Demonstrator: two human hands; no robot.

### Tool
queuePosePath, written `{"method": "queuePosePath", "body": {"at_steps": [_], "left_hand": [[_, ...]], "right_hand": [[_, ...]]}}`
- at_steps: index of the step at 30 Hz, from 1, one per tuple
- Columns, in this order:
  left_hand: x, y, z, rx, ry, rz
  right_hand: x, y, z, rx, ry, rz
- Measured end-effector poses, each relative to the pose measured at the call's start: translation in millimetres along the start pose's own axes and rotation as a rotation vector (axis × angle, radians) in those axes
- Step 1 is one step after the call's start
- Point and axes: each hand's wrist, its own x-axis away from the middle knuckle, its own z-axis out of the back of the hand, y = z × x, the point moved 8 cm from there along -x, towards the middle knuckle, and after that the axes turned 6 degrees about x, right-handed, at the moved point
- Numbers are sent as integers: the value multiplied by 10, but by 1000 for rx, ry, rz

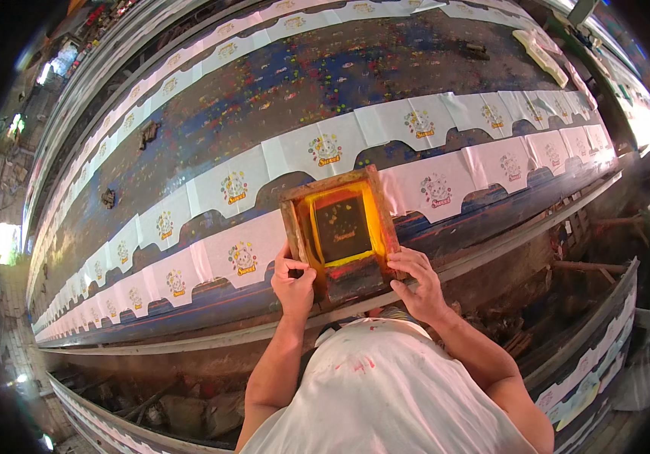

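A wooden-framed printing screen with a yellow border and a dark mesh window is between my hands, over the near row of white cloth pieces. My left hand is closed on the lower part of its left rail. On the opposite rail, my right hand grips with fingers on top and thumb below. To the left of the screen lies a white piece with a colourful cartoon print. On the right, a neighbouring piece carries a paler, reddish print. Whatever lies directly beneath the screen is hidden.
Paint-spotted dark table stretches far to both sides, with more printed pieces in rows. Along its near edge runs a rail. Dark lumps sit on the table, and a long pale object lies at far right. Another table edge stands lower right.
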Motion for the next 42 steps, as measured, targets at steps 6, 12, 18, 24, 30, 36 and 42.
{"method": "queuePosePath", "body": {"at_steps": [6,12,18,24,30,36,42], "left_hand": [[9,121,-32,-59,8,30],[-13,137,-79,-80,0,-34],[-25,88,-68,-133,-17,-34],[-6,52,-82,1,-38,-60],[-3,44,-78,5,-30,-32],[1,-21,-81,101,1,5],[-4,22,-71,-56,-12,-20]], "right_hand": [[-52,-159,-1,128,39,85],[-110,-578,-254,279,-138,314],[-228,-685,-481,479,-261,385],[-392,-780,-540,420,-250,389],[-486,-813,-696,561,-391,355],[-807,-669,-642,538,-660,310],[-1632,-532,-726,577,-479,344]]}}
